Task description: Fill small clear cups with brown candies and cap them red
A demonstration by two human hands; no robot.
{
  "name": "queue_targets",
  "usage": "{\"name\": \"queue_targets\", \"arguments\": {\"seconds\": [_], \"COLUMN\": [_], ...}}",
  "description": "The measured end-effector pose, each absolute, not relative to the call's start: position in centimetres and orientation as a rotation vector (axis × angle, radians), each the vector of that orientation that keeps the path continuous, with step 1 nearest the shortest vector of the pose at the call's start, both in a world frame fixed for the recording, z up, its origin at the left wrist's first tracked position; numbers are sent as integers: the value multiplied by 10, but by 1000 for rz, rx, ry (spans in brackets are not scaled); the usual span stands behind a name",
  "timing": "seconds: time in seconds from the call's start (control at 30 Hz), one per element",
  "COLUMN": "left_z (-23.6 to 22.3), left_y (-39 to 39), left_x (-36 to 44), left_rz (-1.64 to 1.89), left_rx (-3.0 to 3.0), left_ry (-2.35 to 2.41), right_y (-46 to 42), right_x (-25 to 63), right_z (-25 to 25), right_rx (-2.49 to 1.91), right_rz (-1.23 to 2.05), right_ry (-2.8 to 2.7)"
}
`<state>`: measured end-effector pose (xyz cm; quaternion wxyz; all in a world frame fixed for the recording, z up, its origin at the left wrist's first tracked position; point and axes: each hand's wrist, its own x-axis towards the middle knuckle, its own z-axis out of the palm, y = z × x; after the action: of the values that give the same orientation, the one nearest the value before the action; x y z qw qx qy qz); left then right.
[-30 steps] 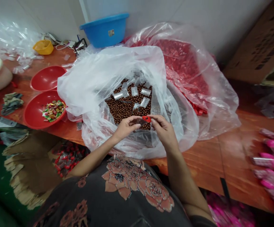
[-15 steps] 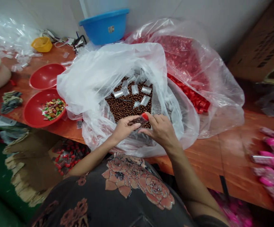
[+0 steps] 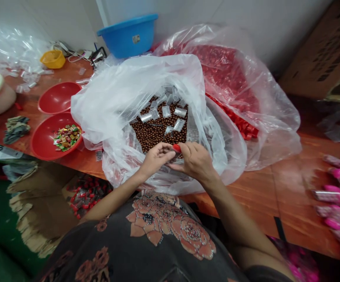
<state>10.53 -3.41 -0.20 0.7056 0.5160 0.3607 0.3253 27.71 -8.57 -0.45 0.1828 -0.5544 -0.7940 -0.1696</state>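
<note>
Both of my hands meet over the front of an open plastic bag of small brown balls. My left hand is closed around the dark, see-through body of a small plastic container, mostly hidden by the fingers. At its right end sits a red cap, gripped by my right hand with thumb and fingers. Several clear empty containers lie on the balls just beyond my hands.
Behind on the right is a bag of red caps. Red bowls, one with wrapped sweets, stand left. A blue basin is at the back. Pink-capped containers lie right; a cardboard box with filled containers is below left.
My hands have drawn closer together around the container, which is now more covered. The right fingers have moved left over the red cap. The view has shifted slightly.
</note>
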Motion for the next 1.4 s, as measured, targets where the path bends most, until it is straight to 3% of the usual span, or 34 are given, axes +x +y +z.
{"name": "queue_targets", "arguments": {"seconds": [0.13,0.3,0.4,0.5,0.6,0.73,0.9,1.03,1.4], "left_z": [-6,-13,-9,-3,-1,-2,-2,-3,-10], "left_y": [-41,-49,-46,-41,-39,-42,-45,-44,-61], "left_x": [118,125,122,116,113,117,120,118,104], "left_rz": [670,691,720,670,567,515,515,501,545], "left_rx": [866,925,892,850,837,878,799,780,789], "left_ry": [804,855,878,852,821,809,780,795,779], "right_y": [-84,-85,-90,-95,-98,-101,-107,-107,-97], "right_x": [266,260,265,269,264,249,243,246,243], "right_z": [-13,-16,-16,-21,-26,-26,-21,-17,-21], "right_rx": [-1452,-1421,-1494,-1496,-1432,-1400,-1532,-1567,-1343], "right_rz": [-362,-166,280,752,936,834,326,-5,-95], "right_ry": [-2279,-2242,-2118,-1614,-1101,-1115,-1804,-2033,-2274]}}
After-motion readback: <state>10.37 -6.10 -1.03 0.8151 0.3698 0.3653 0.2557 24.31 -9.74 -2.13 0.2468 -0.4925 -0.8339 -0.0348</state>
